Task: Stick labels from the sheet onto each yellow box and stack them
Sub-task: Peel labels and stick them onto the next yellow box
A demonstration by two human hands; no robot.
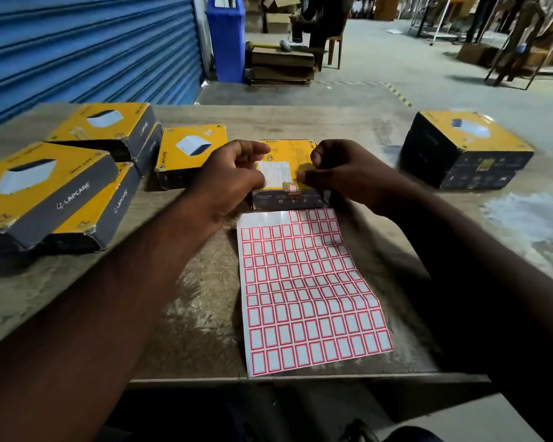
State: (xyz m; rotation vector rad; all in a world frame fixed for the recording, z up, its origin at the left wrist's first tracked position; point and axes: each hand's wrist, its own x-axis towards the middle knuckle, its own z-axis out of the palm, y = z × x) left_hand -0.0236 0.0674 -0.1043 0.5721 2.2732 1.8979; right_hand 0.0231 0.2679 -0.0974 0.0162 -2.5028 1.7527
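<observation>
A yellow box (286,151) lies flat at the table's middle, a white printed patch on its top. A small red-bordered label (292,188) is stuck at its near top edge. My left hand (230,177) curls round the box's left side, thumb and forefinger over the top face. My right hand (339,173) curls round the right side, thumb tip close to the label. The label sheet (307,288), with several rows of red-bordered labels, lies just in front of the box. Its top left strip is bare backing.
Several yellow boxes (77,186) lie overlapped at the left of the wooden table (205,307), one more (189,151) beside my left hand. A stack of two boxes (466,145) stands at the right. A blue shutter and a blue bin (225,36) stand behind.
</observation>
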